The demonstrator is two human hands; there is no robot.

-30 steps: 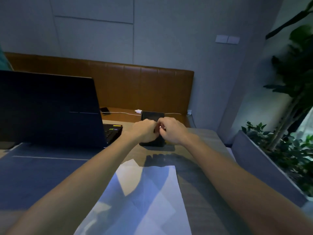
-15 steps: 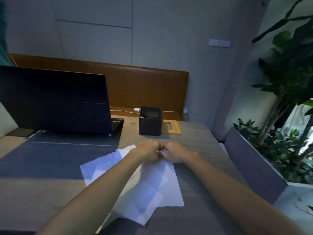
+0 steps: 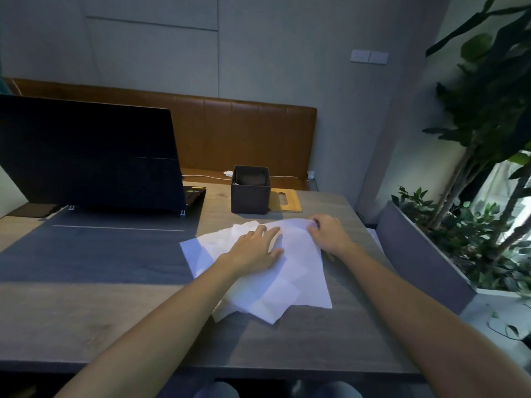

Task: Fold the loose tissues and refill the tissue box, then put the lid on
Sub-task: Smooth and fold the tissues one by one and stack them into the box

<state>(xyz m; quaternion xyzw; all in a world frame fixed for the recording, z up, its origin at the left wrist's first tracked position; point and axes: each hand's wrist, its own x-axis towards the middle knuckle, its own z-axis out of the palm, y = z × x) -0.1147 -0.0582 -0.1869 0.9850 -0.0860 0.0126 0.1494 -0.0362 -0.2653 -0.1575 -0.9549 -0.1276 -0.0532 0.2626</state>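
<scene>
Several loose white tissues (image 3: 290, 280) lie overlapped on the wooden table in front of me. My left hand (image 3: 255, 248) rests flat on them, fingers spread. My right hand (image 3: 327, 232) pinches the far right corner of the top tissue between thumb and fingers. Behind the tissues stands the dark square tissue box (image 3: 250, 193), open on top. Its wooden lid (image 3: 286, 200), with a slot in it, lies flat on the table just right of the box.
An open dark laptop (image 3: 92, 156) stands on a grey desk mat (image 3: 94, 254) at the left. A brown leather bench (image 3: 230, 133) with a charger and cable runs behind the table. A grey planter with plants (image 3: 448, 242) lines the right side.
My hands have drawn back from the box to the tissues and parted. The left now lies flat on the pile and the right has taken the top tissue's corner. The view has tilted down.
</scene>
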